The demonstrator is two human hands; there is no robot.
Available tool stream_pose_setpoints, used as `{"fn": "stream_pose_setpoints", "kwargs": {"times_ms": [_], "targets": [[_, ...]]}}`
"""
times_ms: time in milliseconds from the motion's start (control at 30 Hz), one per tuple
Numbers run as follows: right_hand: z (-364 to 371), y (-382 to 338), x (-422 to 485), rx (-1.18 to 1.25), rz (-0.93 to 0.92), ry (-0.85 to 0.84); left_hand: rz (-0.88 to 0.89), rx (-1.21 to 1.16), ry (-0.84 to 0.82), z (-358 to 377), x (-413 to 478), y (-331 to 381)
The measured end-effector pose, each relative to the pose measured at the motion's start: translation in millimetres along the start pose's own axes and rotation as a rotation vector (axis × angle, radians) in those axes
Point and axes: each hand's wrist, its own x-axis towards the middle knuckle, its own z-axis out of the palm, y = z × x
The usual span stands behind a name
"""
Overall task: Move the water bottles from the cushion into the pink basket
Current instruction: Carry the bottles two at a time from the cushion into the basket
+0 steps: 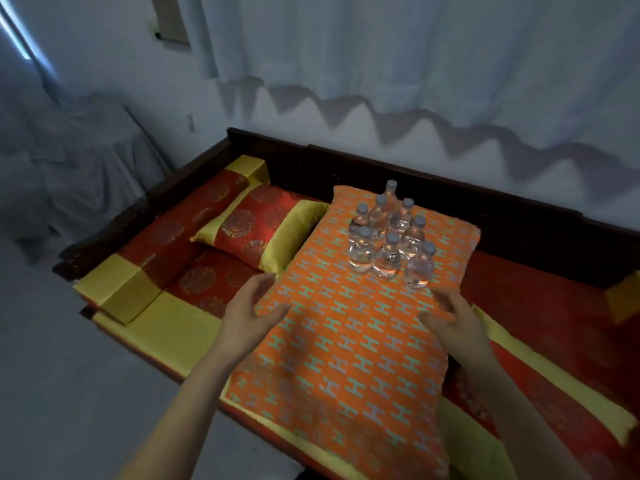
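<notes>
Bottles [390, 258] upright on orange cushion [346, 341]

The water bottles [391, 237] are clear glossy plastic with matt pale caps. The cushion [346, 341] under them is orange woven cloth, while the red and gold pillow [256, 230] shines like satin against the dark wooden bed frame [346, 157]

- just two bare hands here, left hand [249, 310] and right hand [446, 317]
- left forearm [194, 393] and right forearm [526, 410] are bare right down to the bottom edge (any clothing is out of shot)
- right hand's fingers [441, 300] are motion-blurred, so finer detail is lost
</notes>
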Motion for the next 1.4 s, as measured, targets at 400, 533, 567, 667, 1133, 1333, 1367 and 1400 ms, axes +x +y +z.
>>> {"fn": "stream_pose_setpoints", "kwargs": {"times_ms": [400,533,567,667,1133,1333,1367,1400], "targets": [[81.0,19.0,128.9,0.123,0.161,0.087,-0.035,-0.096,-0.298,83.7,167.8,-58.8],[102.7,31.5,169.7,0.112,0.156,0.143,-0.028,-0.124,-0.412,127.9,215.3,-71.1],[107.1,34.3,177.4,0.113,0.175,0.156,-0.022,-0.121,-0.45,138.6,227.2,-74.2],[115.1,41.6,191.4,0.078,0.21,0.142,0.002,-0.106,-0.533,162.7,253.2,-76.5],[157.0,75.6,213.4,0.097,0.298,0.28,0.072,-0.128,-0.712,233.6,291.4,-103.2],[164.4,88.1,217.5,0.129,0.303,0.299,0.135,-0.078,-0.734,242.4,304.3,-108.8],[164.3,88.7,217.3,0.139,0.289,0.305,0.118,-0.092,-0.743,241.0,305.1,-108.9],[163.6,88.9,217.0,0.146,0.274,0.314,0.095,-0.111,-0.752,239.3,305.5,-109.1]]}}
